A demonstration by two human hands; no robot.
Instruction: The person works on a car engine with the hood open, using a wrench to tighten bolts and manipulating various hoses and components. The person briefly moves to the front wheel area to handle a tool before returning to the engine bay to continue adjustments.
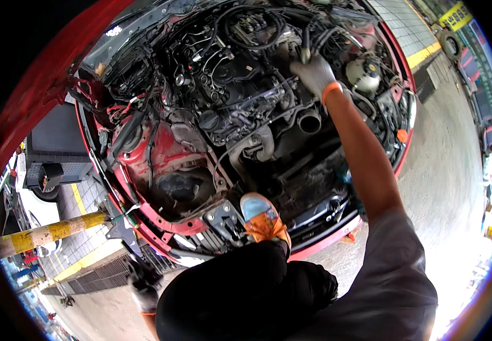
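My right hand (316, 75), in a pale glove with an orange cuff, reaches far into the engine bay of a red car. Its fingers are curled beside a dark, metal-ended tube (305, 52); what they grip is partly hidden. Low at the left, my left hand (144, 299), also gloved, is closed around a black tool (142, 274) with a thin rod sticking up from it. This tool is outside the car's front edge and too dark to name exactly. My orange and light-blue shoe (262, 219) rests on the front of the bay.
The engine (229, 79) is surrounded by hoses and cables. An open round pipe (309, 121) faces forward. A whitish reservoir (364, 75) stands at the right. The raised red hood (41, 91) is at the left, above a yellow striped post (52, 234).
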